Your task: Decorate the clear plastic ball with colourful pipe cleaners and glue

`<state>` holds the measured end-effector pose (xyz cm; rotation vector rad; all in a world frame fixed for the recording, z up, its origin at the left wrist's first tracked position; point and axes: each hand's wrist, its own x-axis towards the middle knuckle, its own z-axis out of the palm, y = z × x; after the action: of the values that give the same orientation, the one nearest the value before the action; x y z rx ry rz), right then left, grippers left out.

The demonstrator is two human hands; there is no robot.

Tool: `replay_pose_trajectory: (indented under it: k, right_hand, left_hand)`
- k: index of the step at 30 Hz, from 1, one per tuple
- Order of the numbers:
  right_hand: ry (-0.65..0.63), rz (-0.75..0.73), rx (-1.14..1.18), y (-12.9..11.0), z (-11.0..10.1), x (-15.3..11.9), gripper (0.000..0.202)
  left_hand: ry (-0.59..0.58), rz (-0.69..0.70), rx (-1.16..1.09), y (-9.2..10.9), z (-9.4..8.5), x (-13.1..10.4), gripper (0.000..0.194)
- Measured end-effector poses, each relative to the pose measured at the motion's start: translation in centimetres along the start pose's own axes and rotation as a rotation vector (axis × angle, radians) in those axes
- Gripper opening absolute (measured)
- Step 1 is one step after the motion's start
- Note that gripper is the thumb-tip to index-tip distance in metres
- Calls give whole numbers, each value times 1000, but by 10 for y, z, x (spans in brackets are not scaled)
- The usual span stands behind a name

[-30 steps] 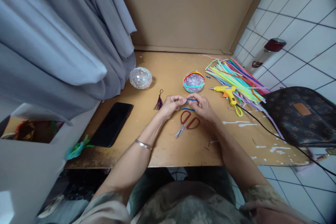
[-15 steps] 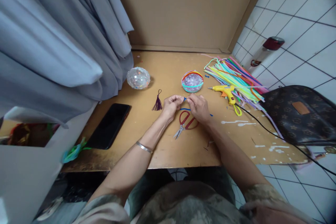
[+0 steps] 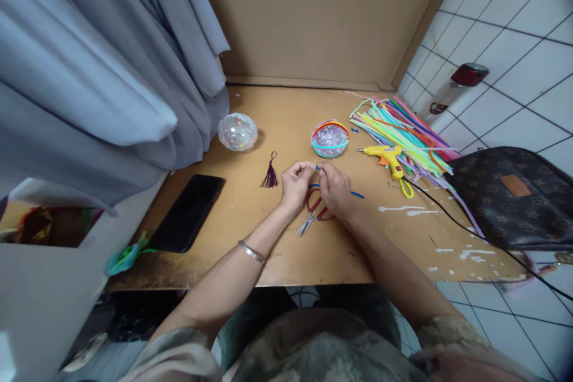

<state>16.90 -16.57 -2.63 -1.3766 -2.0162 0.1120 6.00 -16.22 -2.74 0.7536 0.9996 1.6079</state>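
Note:
My left hand (image 3: 295, 182) and my right hand (image 3: 335, 186) meet over the table, both closed in a pinch on a short blue pipe cleaner piece (image 3: 317, 168), mostly covered by the fingers. Under my right hand lies a longer blue pipe cleaner (image 3: 357, 194), its middle hidden. Red-handled scissors (image 3: 308, 219) rest just below the hands, blades toward me, one handle partly covered. Beyond the hands sits a clear ball (image 3: 330, 142) ringed with red, yellow, purple and turquoise strips. To the left of my left hand lies a dark purple tassel (image 3: 270, 175).
A second clear ball (image 3: 237, 132) stands at the back left, above a black phone (image 3: 188, 212). On the right are a yellow glue gun (image 3: 384, 155) with a cord, a pile of colored pipe cleaners (image 3: 403, 125) and a brown patterned bag (image 3: 514, 215). A grey curtain (image 3: 116, 59) hangs left.
My hands stay close together on the short blue piece, with less of it showing between the fingers. My right hand has shifted slightly left over the scissors' handle.

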Motion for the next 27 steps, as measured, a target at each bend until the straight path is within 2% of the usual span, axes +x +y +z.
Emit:
replay_pose_trajectory:
  k: [3,7,10,17,23,27]
  right_hand:
    - [-39,112,-20,-6,0,0,34]
    - [-55,197,-27,-12,0,0,30]
    - [0,161,5,-12,2,-1,28]
    - [12,109,-33,-7,7,-1,24]
    - [32,61,-18,-2,2,0,21]
    - [29,53,54,4,-1,2,20]
  left_hand:
    - [2,87,68,-5,-3,2,14]
    - [-10,64,31,-8,-2,2,15]
    - [-13,-30,-53,-6,0,0,17]
    - [8,-201,-164,1,7,-5,24]
    - [-43,-230,-181,2,7,-5,24]
    - [-105,-201,-147,2,4,-4,34]
